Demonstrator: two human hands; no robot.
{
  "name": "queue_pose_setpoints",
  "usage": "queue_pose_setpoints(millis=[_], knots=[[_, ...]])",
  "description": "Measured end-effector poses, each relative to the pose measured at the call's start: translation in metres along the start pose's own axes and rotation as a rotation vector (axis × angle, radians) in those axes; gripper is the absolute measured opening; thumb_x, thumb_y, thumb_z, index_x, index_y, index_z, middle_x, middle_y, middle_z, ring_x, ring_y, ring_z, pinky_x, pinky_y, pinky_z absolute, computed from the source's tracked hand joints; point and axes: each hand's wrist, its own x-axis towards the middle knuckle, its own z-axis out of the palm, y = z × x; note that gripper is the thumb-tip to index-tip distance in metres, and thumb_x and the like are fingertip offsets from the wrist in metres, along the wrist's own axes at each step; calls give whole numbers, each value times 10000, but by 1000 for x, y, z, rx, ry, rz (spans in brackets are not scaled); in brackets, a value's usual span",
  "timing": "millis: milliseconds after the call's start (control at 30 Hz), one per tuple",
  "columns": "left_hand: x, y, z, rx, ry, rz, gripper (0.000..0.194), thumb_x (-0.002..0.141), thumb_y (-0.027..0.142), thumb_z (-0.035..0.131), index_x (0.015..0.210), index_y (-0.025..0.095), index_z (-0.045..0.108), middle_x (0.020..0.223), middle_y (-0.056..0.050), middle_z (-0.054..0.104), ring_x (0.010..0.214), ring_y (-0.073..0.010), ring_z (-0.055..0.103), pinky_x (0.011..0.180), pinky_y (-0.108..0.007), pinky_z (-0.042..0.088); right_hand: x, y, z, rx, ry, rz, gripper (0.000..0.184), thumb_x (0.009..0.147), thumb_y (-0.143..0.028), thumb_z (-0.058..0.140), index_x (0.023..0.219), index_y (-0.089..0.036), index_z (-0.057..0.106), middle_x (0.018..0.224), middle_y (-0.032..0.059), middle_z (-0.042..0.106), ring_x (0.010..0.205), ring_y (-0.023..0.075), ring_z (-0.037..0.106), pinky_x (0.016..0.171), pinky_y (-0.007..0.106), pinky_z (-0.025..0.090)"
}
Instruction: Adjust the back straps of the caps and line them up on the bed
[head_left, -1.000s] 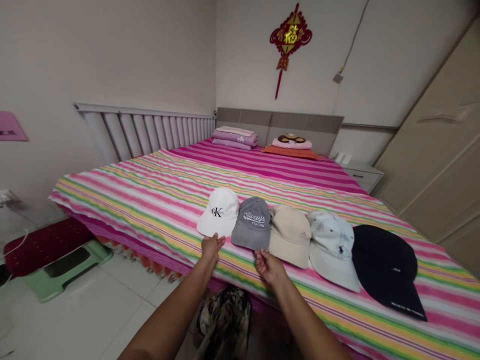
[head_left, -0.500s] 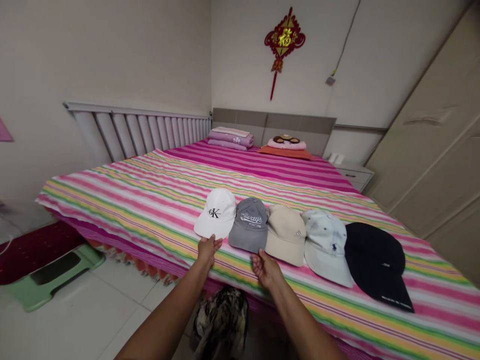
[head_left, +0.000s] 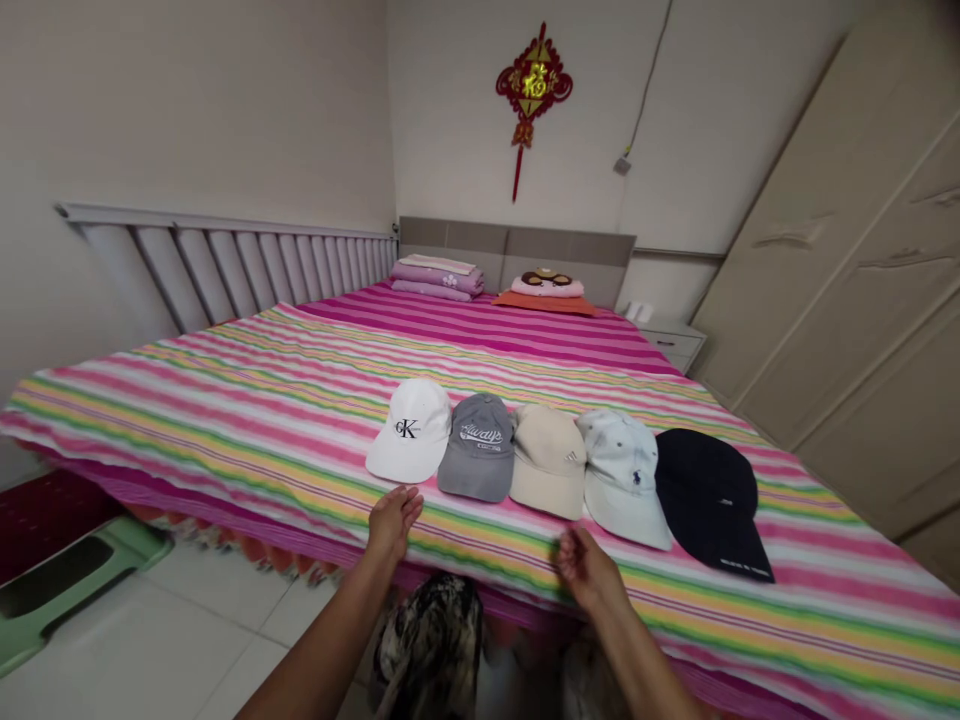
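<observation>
Several baseball caps lie in a row on the striped bedspread [head_left: 225, 430], brims toward me. From the left they are a white cap with a CK logo [head_left: 409, 432], a grey "Always" cap [head_left: 477, 447], a beige cap [head_left: 547, 462], a pale blue-white cap [head_left: 622, 478] and a black cap [head_left: 707, 497]. My left hand [head_left: 392, 522] is empty, its fingertips just at the white cap's brim. My right hand [head_left: 586, 570] is empty and loosely curled above the bedspread, nearer the beige cap's brim but apart from it.
Folded purple bedding [head_left: 435, 277] and a pink pillow on an orange cushion [head_left: 545, 292] lie at the headboard [head_left: 517, 250]. A radiator [head_left: 225, 265] runs along the left wall, a wardrobe [head_left: 832, 290] stands right, and a patterned fabric [head_left: 429, 645] hangs below the bed's near edge.
The whole view has swung, so the bed and caps sit further left. My right hand has moved from the grey cap's brim to lower right, near the beige cap. My left hand stays by the white cap.
</observation>
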Motion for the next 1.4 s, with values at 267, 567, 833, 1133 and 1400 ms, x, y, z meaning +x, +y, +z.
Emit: queue_pose_setpoints(millis=[267, 567, 833, 1133, 1400], knots=[[-15, -17, 12, 36, -43, -66, 39, 773, 91, 484, 767, 121, 509, 646, -49, 631, 519, -112, 615, 527, -220, 491, 16, -53, -40, 92, 156, -90, 230, 874, -176, 428, 655, -129, 481, 522, -59, 545, 359, 29, 472, 354, 129, 414], [-21, -24, 26, 74, -127, -156, 36, 766, 150, 514, 772, 116, 526, 665, -69, 638, 539, -133, 622, 521, -234, 486, 29, -55, -53, 118, 195, -161, 143, 849, -176, 483, 731, -110, 529, 578, -58, 534, 428, 41, 501, 387, 154, 434], [-24, -26, 34, 101, -119, -172, 22, 774, 146, 505, 764, 128, 510, 630, -49, 624, 508, -124, 612, 484, -213, 471, 22, -42, -53, 107, 130, -138, 193, 834, -156, 483, 641, -161, 476, 453, -59, 567, 367, 57, 534, 373, 134, 474], [-28, -28, 47, 94, -134, -184, 95, 761, 147, 541, 703, 140, 466, 537, -14, 581, 472, -108, 590, 453, -191, 450, 25, -4, -1, 31, -82, 127, 190, 827, -152, 504, 645, -105, 528, 507, 9, 612, 352, 69, 535, 341, 142, 449], [-26, -34, 47, 80, -175, -196, 142, 750, 123, 535, 648, 148, 439, 503, -32, 581, 489, -126, 596, 474, -202, 450, 35, -9, -6, 88, -23, 116, 131, 847, -146, 481, 743, -98, 546, 619, -44, 568, 431, 32, 507, 385, 140, 436]])
